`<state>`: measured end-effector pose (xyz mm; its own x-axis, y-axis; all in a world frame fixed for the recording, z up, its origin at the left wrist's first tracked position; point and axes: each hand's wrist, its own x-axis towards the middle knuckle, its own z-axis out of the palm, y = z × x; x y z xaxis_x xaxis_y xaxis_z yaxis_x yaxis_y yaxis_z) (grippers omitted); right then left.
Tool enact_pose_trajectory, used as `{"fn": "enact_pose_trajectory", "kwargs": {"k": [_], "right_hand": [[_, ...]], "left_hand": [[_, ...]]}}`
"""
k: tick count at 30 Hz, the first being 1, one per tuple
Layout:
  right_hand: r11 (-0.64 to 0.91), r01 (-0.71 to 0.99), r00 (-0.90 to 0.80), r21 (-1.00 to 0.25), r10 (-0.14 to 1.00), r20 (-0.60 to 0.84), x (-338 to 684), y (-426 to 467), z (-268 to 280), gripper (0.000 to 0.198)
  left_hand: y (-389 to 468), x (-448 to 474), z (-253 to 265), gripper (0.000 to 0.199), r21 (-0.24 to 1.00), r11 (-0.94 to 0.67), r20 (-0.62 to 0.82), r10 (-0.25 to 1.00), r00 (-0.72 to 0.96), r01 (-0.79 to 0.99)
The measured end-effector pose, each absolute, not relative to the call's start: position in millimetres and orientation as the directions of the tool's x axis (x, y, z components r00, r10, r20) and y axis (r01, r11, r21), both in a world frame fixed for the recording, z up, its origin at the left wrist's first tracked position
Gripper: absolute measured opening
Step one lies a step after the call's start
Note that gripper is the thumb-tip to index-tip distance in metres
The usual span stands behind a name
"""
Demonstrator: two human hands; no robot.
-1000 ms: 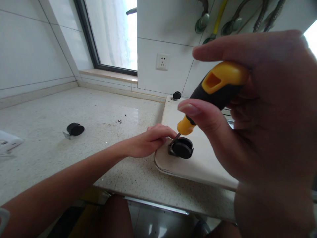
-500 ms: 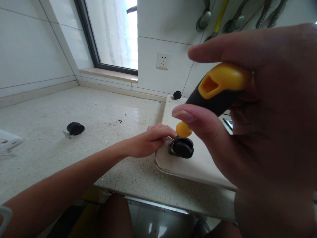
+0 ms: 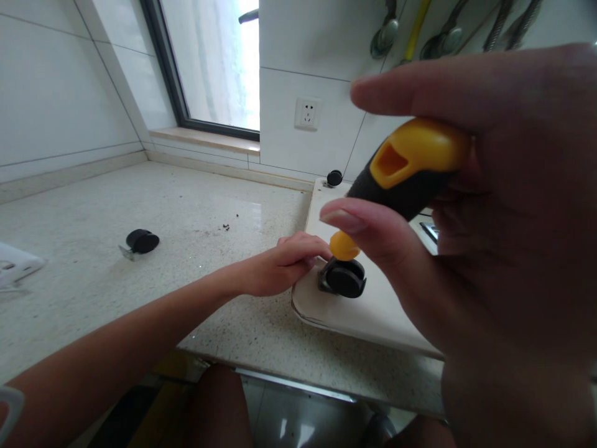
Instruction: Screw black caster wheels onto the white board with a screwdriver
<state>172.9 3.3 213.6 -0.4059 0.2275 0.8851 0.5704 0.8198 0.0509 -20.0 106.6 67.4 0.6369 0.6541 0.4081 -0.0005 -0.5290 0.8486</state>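
My right hand point(image 3: 466, 205) looms large at the right, wrapped around a screwdriver point(image 3: 415, 158) with a yellow and black handle. The tool slants down to the left, its yellow collar point(image 3: 344, 246) just above a black caster wheel point(image 3: 345, 278). This caster stands wheel-up at the near left corner of a white board point(image 3: 373, 314). The screwdriver's tip is hidden. My left hand point(image 3: 296, 264) reaches in from the left, its fingers bent together at the caster's metal plate. What those fingertips pinch is hidden.
A loose caster wheel point(image 3: 142, 241) lies on the speckled counter point(image 3: 209, 199) at the left. Another caster point(image 3: 334, 178) stands at the board's far corner. A white object point(image 3: 18, 264) sits at the left edge. Dark crumbs point(image 3: 226, 227) lie mid-counter. Behind are a wall socket point(image 3: 308, 114) and a window.
My right hand and the screwdriver have shifted slightly left and down, so the shaft below the collar is now out of sight. My left hand keeps its place.
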Motion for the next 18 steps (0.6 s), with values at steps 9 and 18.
{"fn": "enact_pose_trajectory", "kwargs": {"k": [9,18], "right_hand": [[0.754,0.646,-0.295,-0.121,0.392,0.871,178,12,208,0.03],[0.712,0.688,-0.275,-0.137,0.431,0.859,183,12,212,0.027]], "left_hand": [[104,-24,68,0.036,0.782,-0.611,0.355,0.596,0.72,0.121],[116,-20,64,0.03,0.889,-0.414,0.457,0.765,0.454,-0.196]]}}
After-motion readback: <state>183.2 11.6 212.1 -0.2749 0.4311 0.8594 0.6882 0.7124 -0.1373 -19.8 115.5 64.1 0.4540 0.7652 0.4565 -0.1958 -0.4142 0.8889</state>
